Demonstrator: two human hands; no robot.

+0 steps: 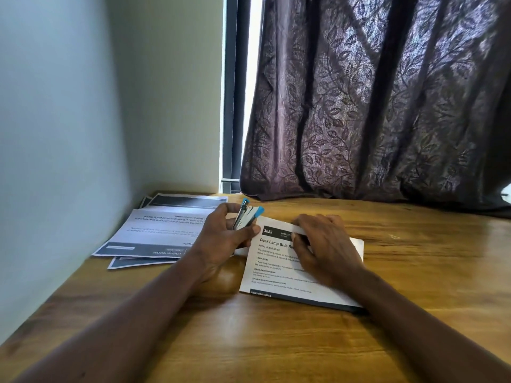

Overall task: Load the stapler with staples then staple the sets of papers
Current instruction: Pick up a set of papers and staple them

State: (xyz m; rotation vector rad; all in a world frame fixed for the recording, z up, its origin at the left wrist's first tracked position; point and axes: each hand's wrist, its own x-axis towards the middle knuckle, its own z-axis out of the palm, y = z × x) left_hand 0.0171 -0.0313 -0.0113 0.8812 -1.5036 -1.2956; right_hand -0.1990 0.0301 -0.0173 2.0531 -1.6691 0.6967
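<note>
The brown wooden desk [276, 341] has a smooth, glossy grain. The white printed paper sheets [279, 272] near its middle look matt, as do those at its far left corner [163, 230]. The small stapler [247, 217] shows shiny metal with blue plastic tips. The dark leaf-patterned cloth curtain [373, 106] looks textured.
</note>
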